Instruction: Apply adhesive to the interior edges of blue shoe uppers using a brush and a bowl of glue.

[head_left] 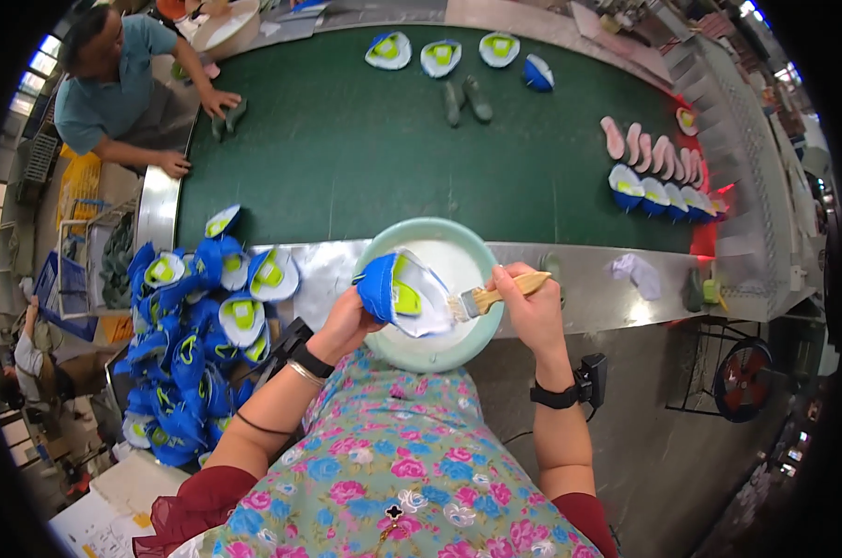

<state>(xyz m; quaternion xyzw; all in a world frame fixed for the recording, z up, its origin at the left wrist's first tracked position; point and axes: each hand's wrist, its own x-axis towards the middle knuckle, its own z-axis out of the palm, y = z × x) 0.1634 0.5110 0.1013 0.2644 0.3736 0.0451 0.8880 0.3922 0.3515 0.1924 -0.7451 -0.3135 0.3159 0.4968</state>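
In my left hand (348, 321) is a blue shoe upper (378, 290) with a white underside edge and a yellow-green lining, tilted over a basin. My right hand (525, 307) grips the wooden handle of a paintbrush (484, 298); its pale bristles meet the white edge of the upper. Beneath both sits a light green basin (484, 256) holding white liquid, close against my floral apron (402, 456). My left fingers are wrapped round the upper's blue side and partly hidden by it.
A heap of blue shoe uppers (184, 358) lies to my left. Across the green conveyor belt (347, 139) are several uppers, dark shoe lasts (477, 99) and pink insoles (613, 138). A co-worker (114, 84) touches a dark last at far left. A white cloth (637, 275) lies on the metal ledge.
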